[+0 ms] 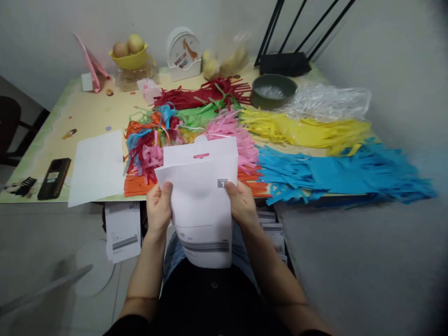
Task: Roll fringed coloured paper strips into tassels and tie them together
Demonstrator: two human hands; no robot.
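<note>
A white printed packet (201, 200) with a slot near its top edge is held upright in front of my lap. My left hand (159, 205) grips its left side, the thumb on the front face. On the other side, my right hand (241, 200) pinches the right edge, thumb beside a small grey label marked 1. Behind the packet on the table lie pink fringed paper (233, 126), orange fringed paper (140, 185) and a mixed-colour heap of strips (150, 149). A white sheet (98, 168) rests to the left. The fingers behind the packet are hidden.
Blue fringe (343, 172) overhangs the table's right front edge, with yellow fringe (301, 130) behind it. A green bowl (273, 91), clear plastic strips (329, 100) and a black router (285, 64) stand farther back. A phone (54, 178) lies left; printed packets (123, 231) are below.
</note>
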